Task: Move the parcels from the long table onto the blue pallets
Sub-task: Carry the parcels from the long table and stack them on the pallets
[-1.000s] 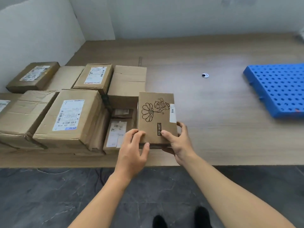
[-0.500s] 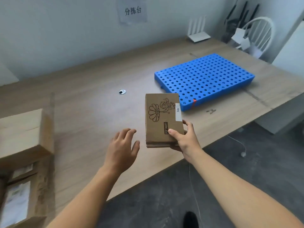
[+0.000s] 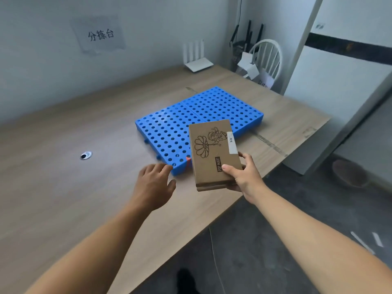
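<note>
Long wooden table [image 3: 63, 198], blue pallets [image 3: 169, 128] lying on it at 12 o'clock. I log the right hand [image 3: 247, 177] gripping one parcel [image 3: 212, 153], thumb on top, above the pallets' near corner at 1 o'clock. Left hand [image 3: 152, 185]: fingers relaxed, holding nothing, at 11 o'clock.

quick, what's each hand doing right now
Left hand: open, holding nothing, fingers relaxed over the table.
Right hand: holding the cardboard parcel by its near end, above the table edge.
</note>
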